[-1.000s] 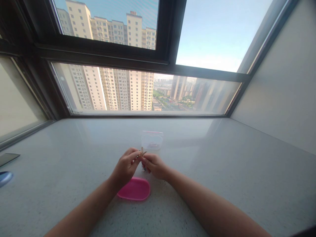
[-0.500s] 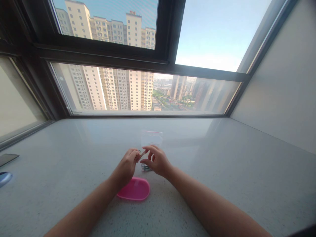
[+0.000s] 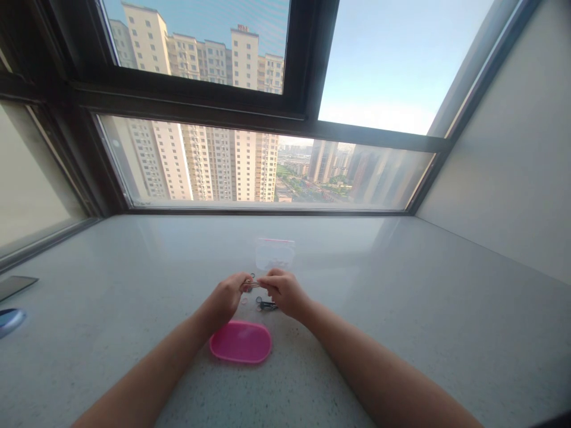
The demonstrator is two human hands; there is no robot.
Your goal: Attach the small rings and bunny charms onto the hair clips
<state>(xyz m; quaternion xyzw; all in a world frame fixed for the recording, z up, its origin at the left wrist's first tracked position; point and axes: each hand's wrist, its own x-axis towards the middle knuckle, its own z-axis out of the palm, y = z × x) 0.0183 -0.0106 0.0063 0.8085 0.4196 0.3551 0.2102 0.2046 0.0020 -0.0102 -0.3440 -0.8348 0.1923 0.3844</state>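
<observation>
My left hand [image 3: 226, 297] and my right hand [image 3: 285, 291] meet above the white speckled surface, both closed. Between their fingertips is a small thin pale-brown piece [image 3: 254, 283] that looks like thin loops or strands; its kind is too small to make out. A dark ring [image 3: 252, 274] shows just behind the fingers. Below the right hand lie dark clip-like pieces with rings [image 3: 268, 305]. A tiny pinkish ring [image 3: 244, 301] rests on the surface near my left hand. The pink oval tray [image 3: 241, 342] sits in front of the left wrist.
A clear zip bag [image 3: 275, 252] with small things in it lies beyond my hands. At the far left are a dark flat object [image 3: 16, 286] and a blue rounded object [image 3: 11, 321]. A dark-framed window [image 3: 267, 211] borders the surface at the back.
My right hand's fingers have closed from a looser, spread pose onto the small piece. The left hand has shifted slightly left, and more of the tray and small rings shows.
</observation>
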